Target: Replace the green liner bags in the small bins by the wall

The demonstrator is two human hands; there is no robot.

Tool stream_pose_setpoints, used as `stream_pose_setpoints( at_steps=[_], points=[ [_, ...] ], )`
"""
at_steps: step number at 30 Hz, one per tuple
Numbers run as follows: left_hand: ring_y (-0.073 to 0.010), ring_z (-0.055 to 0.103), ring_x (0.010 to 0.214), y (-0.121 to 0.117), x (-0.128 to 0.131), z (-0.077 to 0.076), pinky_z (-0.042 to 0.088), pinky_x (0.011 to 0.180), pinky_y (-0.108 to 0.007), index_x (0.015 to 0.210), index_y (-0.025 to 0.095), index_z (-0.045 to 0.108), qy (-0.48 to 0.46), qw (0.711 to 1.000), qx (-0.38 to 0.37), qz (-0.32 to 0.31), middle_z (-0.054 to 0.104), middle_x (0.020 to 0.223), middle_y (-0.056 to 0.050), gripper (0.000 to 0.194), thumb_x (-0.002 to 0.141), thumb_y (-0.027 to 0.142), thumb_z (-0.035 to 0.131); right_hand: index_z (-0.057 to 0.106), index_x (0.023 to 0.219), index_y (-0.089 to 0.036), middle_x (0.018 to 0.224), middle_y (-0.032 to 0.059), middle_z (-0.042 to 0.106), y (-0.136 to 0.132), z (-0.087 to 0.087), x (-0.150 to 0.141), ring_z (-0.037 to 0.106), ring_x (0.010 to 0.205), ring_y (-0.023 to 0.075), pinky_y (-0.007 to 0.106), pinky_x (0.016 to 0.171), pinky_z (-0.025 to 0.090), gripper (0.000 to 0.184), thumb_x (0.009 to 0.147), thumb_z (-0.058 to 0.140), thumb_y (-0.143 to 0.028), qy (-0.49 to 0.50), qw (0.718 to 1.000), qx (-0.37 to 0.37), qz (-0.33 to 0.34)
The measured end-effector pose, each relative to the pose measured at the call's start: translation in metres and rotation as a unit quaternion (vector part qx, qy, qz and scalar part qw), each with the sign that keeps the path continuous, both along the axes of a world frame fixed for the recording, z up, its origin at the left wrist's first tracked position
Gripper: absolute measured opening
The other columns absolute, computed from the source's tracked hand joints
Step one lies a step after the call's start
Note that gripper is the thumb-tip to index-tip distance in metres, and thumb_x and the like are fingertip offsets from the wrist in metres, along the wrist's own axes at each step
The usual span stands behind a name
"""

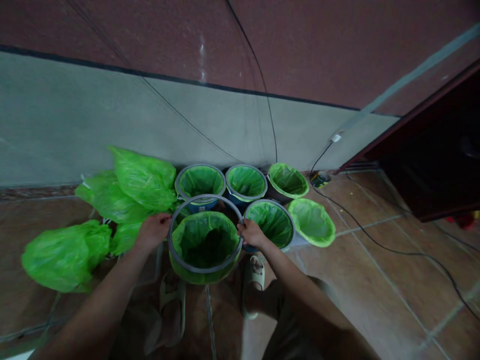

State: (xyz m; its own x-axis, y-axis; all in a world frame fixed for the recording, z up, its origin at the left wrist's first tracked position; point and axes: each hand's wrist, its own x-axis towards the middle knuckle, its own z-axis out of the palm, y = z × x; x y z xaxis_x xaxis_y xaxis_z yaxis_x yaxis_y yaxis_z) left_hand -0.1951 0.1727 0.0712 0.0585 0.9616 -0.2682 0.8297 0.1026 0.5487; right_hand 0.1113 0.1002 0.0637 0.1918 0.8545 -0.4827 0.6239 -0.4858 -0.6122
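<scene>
A grey bin ring [205, 270] is between my two hands, over a trash bin lined with a green bag [205, 232]. My left hand [153, 231] is closed at the ring's left side, and my right hand [252, 233] pinches its right side. Toward the wall, a gap shows between the ring and the liner's edge; whether its near side touches the bin, I cannot tell. Just right of my right hand stands another lined bin with a grey ring [292, 231]. Past my left hand lie several full green plastic bags [144, 177].
Against the wall stand two ringed bins [180, 192] [264, 192] and a ringless lined bin [288, 180]. Another ringless lined bin [312, 222] is at the right. A small can [320, 179] sits near a black cable [375, 245] crossing the tiles. My slippered feet flank the held ring.
</scene>
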Motion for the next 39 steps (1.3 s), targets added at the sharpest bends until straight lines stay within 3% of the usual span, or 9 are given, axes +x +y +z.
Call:
stream_pose_setpoints(
  at_steps=[2, 4, 6, 10, 21, 39],
  points=[
    [-0.0192, 0.068, 0.079, 0.001, 0.004, -0.002, 0.051, 0.072, -0.027, 0.096, 0.017, 0.072, 0.056, 0.997, -0.036, -0.047, 0.075, 0.087, -0.006, 0.034, 0.086, 0.034, 0.045, 0.058, 0.113, -0.007, 0.1, 0.0142, 0.071, 0.001, 0.001, -0.003, 0.069, 0.078, 0.0186, 0.026, 0.071, 0.051, 0.026, 0.093, 0.048, -0.022, -0.097, 0.994, 0.006, 0.04],
    [-0.0193, 0.068, 0.082, 0.002, 0.007, -0.004, 0.051, 0.074, -0.027, 0.095, 0.016, 0.072, 0.109, 0.99, -0.053, -0.077, 0.075, 0.088, -0.007, 0.033, 0.088, 0.031, 0.043, 0.048, 0.13, -0.003, 0.112, 0.0188, 0.068, 0.002, 0.0, -0.008, 0.067, 0.101, 0.0233, 0.027, 0.085, 0.049, 0.042, 0.092, 0.05, -0.018, -0.177, 0.982, 0.017, 0.066],
    [-0.0199, 0.068, 0.088, 0.003, 0.01, -0.009, 0.05, 0.076, -0.026, 0.097, 0.015, 0.071, 0.164, 0.98, -0.06, -0.093, 0.075, 0.094, -0.008, 0.034, 0.09, 0.028, 0.041, 0.037, 0.14, 0.0, 0.117, 0.02, 0.066, 0.004, -0.002, -0.014, 0.064, 0.11, 0.0242, 0.027, 0.09, 0.046, 0.053, 0.091, 0.051, -0.018, -0.217, 0.972, 0.011, 0.091],
    [-0.0224, 0.067, 0.099, 0.005, 0.01, -0.022, 0.05, 0.08, -0.027, 0.103, 0.014, 0.07, 0.237, 0.964, -0.075, -0.098, 0.072, 0.107, -0.011, 0.035, 0.091, 0.025, 0.039, 0.042, 0.136, -0.006, 0.115, 0.0165, 0.068, 0.01, -0.008, -0.024, 0.065, 0.107, 0.0231, 0.026, 0.088, 0.046, 0.047, 0.092, 0.052, -0.02, -0.237, 0.961, 0.003, 0.143],
    [-0.027, 0.065, 0.105, 0.0, 0.009, -0.056, 0.05, 0.084, -0.031, 0.101, 0.009, 0.069, 0.264, 0.947, -0.091, -0.159, 0.07, 0.107, -0.018, 0.035, 0.09, 0.022, 0.038, 0.045, 0.128, -0.009, 0.109, 0.0154, 0.069, 0.009, -0.024, -0.018, 0.066, 0.102, 0.0222, 0.026, 0.081, 0.046, 0.039, 0.089, 0.05, -0.012, -0.267, 0.948, -0.013, 0.171],
    [-0.0314, 0.065, 0.107, -0.01, 0.023, -0.047, 0.051, 0.083, -0.034, 0.108, 0.002, 0.065, 0.257, 0.944, -0.131, -0.159, 0.068, 0.112, -0.025, 0.034, 0.089, 0.017, 0.042, 0.051, 0.122, -0.008, 0.105, 0.0187, 0.07, 0.006, -0.046, -0.019, 0.069, 0.099, 0.0227, 0.028, 0.079, 0.05, 0.033, 0.089, 0.05, -0.01, -0.317, 0.929, -0.057, 0.184]
  ],
)
